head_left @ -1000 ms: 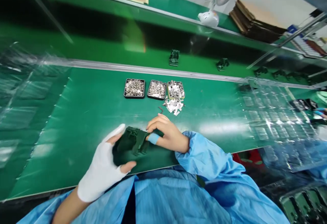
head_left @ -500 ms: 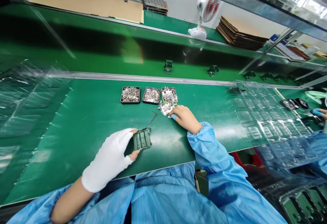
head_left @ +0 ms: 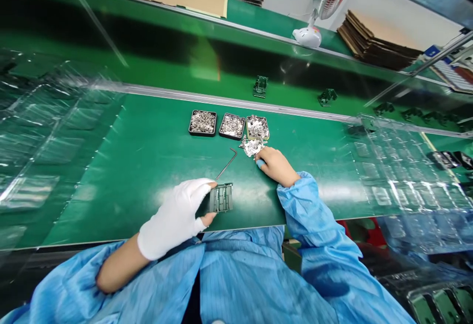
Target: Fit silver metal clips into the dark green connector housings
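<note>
The gloved left hand is grasping a green part between thumb and fingers, keeping it over the near side of the counter. The bare right hand is reaching its fingertips to the loose metal pieces; whether it is pinching one cannot be told. The green part is looking light and stiff, probably moulded plastic, with thin ribs that may be snapping under pressure; its solid outer edges are offering the safest hold. The flat pieces are seeming slippery.
</note>
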Motion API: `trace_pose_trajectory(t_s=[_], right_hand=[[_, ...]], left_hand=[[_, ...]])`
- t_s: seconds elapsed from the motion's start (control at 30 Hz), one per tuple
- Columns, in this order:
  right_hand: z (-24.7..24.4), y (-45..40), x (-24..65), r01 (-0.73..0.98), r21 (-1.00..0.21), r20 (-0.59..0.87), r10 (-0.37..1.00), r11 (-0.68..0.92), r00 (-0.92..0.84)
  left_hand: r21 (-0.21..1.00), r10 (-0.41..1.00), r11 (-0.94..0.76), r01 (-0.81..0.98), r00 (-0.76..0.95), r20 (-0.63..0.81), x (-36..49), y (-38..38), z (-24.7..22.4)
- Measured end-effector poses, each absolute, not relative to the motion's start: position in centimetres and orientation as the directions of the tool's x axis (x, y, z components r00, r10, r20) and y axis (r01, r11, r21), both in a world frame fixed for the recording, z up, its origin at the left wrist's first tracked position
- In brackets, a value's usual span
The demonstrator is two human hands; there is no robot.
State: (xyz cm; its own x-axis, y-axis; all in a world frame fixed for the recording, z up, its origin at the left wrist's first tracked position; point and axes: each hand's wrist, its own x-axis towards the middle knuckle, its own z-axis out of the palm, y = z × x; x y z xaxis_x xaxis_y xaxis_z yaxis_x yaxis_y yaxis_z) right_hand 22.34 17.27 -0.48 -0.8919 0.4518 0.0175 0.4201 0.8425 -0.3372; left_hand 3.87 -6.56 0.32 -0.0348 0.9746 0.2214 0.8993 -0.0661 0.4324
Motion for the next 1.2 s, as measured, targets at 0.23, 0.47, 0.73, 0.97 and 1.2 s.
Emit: trace_pose_trajectory(t_s=[0.23,0.47,0.73,0.97,1.2], right_hand=[[0.0,15.7,21.9,0.377,-0.599,0.165,0.569,0.707,-0.806],[4.0,9.9,17.6,-0.124,-0.884,0.353,0.469,0.451,-0.810],[3.2,9.4,17.6,-0.033,-0.886,0.310,0.539,0.463,-0.783],[0.7,9.3,17.9,-0.002,-0.820,0.321,0.456,0.573,-0.830],[-0.6,8.2,17.8,0.039,-0.692,0.366,0.397,0.720,-0.842]], left_hand=[[0.437,0.952,-0.068,0.897,-0.073,0.297,2.9,-5.2,0.8],[0.376,0.914,-0.180,0.909,0.013,0.406,2.9,-3.0,4.3],[0.386,0.866,-0.104,0.917,-0.108,0.488,2.9,-2.3,3.4],[0.948,0.974,0.075,0.309,-0.225,-0.004,2.6,-2.0,-1.2],[0.943,0.965,0.135,0.302,-0.256,-0.056,3.0,-2.2,-1.6]])
